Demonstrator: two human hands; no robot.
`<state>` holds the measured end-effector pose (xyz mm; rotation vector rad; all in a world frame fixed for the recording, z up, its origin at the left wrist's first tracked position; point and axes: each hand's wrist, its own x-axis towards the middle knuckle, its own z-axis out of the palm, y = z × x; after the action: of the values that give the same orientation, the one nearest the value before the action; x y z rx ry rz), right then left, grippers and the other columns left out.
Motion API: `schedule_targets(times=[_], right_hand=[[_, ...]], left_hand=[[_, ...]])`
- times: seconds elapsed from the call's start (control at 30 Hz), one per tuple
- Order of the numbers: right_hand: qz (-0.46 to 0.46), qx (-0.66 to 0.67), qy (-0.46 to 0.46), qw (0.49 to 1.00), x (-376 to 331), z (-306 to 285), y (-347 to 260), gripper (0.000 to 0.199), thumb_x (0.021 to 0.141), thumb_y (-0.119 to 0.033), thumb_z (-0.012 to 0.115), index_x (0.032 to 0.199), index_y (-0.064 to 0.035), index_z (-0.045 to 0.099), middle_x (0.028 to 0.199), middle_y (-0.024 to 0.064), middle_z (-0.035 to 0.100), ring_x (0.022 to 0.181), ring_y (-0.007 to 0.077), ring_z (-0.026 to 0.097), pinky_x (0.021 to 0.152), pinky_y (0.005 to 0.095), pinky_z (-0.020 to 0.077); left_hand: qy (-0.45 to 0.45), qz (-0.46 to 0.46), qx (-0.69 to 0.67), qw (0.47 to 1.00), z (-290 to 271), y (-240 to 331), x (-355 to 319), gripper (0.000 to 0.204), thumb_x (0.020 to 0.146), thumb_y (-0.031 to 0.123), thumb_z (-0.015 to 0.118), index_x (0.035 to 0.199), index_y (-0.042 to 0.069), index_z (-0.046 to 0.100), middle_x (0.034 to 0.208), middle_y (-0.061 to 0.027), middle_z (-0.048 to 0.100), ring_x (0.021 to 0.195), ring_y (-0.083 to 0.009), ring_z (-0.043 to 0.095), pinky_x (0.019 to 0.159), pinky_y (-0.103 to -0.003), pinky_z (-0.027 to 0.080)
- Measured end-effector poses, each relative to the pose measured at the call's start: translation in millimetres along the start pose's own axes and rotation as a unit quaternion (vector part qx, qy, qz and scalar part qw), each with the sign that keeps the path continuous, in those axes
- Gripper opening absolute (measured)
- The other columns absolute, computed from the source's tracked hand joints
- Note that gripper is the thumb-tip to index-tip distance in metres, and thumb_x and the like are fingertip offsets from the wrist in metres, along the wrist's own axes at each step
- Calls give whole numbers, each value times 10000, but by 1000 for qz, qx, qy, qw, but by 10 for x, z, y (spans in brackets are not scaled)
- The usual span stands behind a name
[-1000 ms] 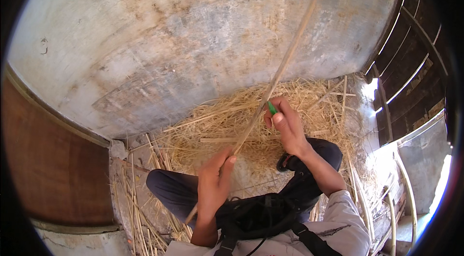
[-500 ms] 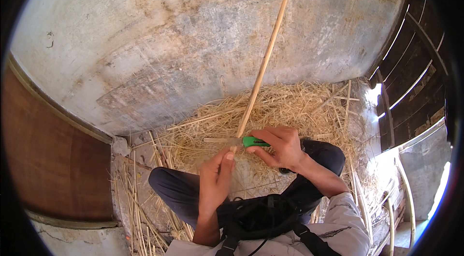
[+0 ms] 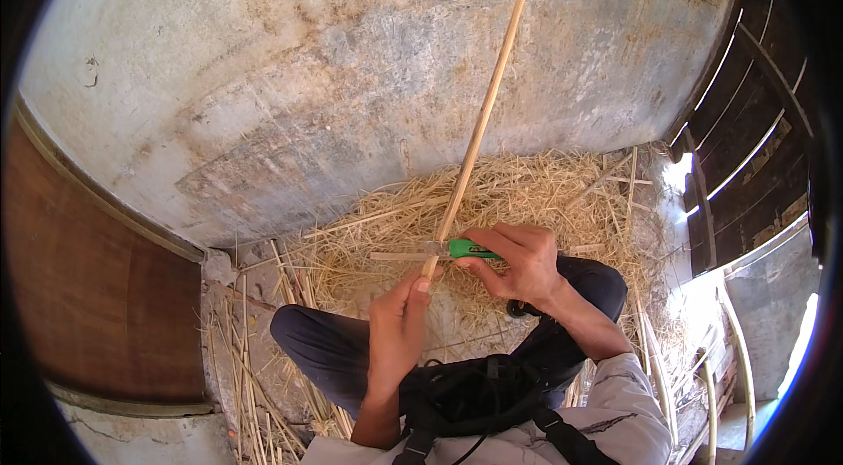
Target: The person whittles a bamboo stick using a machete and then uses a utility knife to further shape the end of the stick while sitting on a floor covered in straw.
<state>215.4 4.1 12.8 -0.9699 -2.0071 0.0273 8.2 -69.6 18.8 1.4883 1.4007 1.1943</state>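
My left hand [image 3: 397, 324] is closed around the near end of a long pale stick [image 3: 483, 118], bamboo by its look, which slants up and away to the right. Closed on the green handle of a knife [image 3: 471, 249] is my right hand [image 3: 520, 265]. Its thin blade points left and lies across the stick, just beyond my left fingers. Whether the edge bites into the stick cannot be made out. Both hands are above my bent legs, with my left thumb on top of the stick.
Pale shavings [image 3: 527, 193] are heaped on the floor beyond my knees, against a stained wall [image 3: 351, 79]. Several thin strips [image 3: 250, 386] lie at the left. A brown wooden panel [image 3: 105, 281] stands at far left, and dark slatted boards [image 3: 746, 131] at far right.
The knife and my right hand have shifted slightly right and up along the stick. The stick's near end and my left hand have moved a little to the right.
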Motion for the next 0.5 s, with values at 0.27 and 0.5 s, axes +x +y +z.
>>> schedule_targets(times=[0.27,0.5], right_hand=[[172,-48,140,974,190,-198,572,231,918,-254,773,1034,-55,763,733,82,708,573,212,659,538,341,502],[268,134,94,949,51,-308,706,282,994,-288,679,1116,-34,700,690,54,576,638,125,518,601,322,423]], left_hand=[[-41,-13,32,999,-104,-140,-207,306,1092,210,541,1204,-7,725,675,50,463,601,-35,386,526,-245,307],[-32,-34,25,999,-96,-220,-299,250,1055,162,590,1186,7,736,620,1,424,596,-66,392,531,-284,330]])
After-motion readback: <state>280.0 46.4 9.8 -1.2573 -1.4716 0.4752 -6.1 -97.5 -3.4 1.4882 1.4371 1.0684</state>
